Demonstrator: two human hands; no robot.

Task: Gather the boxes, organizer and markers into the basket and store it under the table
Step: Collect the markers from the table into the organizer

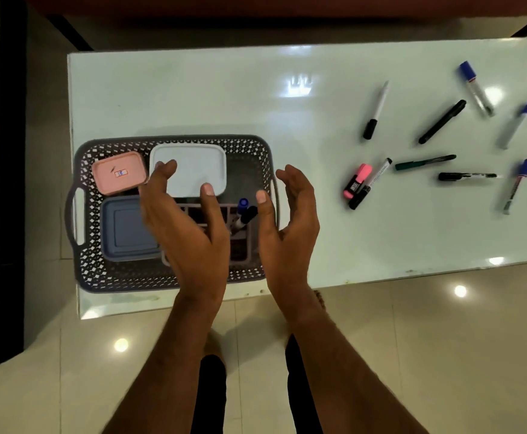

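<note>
A dark perforated basket [174, 281] sits at the table's front left. Inside it lie a pink box [119, 173], a white box [193, 166] and a blue-grey box [127, 230]. A grey compartment organizer [240, 242] stands in the basket's right part with two markers [245, 213] in it. My left hand [183, 227] hovers over the basket, fingers spread and holding nothing. My right hand [290, 214] hovers over the basket's right rim, open and bare. Several markers [442, 122] and a pink highlighter [357, 180] lie scattered on the table's right half.
The white glossy table [224, 98] reaches from the left basket to the right edge. Glossy tiled floor [428, 339] lies in front of it. A dark strip [10, 183] runs down the left side, and my legs show below the arms.
</note>
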